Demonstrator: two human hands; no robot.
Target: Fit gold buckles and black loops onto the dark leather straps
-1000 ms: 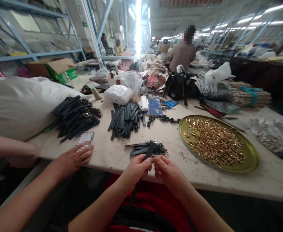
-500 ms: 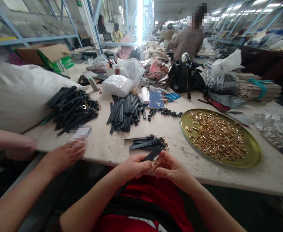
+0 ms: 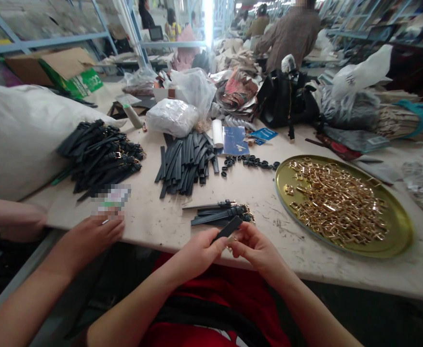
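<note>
Near the table's front edge, my left hand (image 3: 201, 251) is closed on a short black strap (image 3: 228, 228), whose free end points up and to the right. The fingers of my right hand (image 3: 257, 246) are pinched around a small gold buckle (image 3: 230, 243) at the strap's side. Fingers partly cover the buckle, so I cannot tell how it sits on the strap. Just beyond my hands lies a small bundle of black straps (image 3: 216, 215) with gold buckles at their right ends. A pile of plain black straps (image 3: 185, 166) lies farther back.
To the right, a round gold tray (image 3: 401, 243) holds many gold buckles (image 3: 337, 202). Small black loops (image 3: 256, 163) lie behind. At left are a heap of buckled straps (image 3: 99, 156), a big white sack (image 3: 26, 130) and another person's hand (image 3: 91, 236). A black handbag (image 3: 287, 103) stands behind.
The view has tilted down slightly. My right fingers have curled in and now cover more of the buckle; my left hand still grips the strap. The other person's hand stays near the same spot.
</note>
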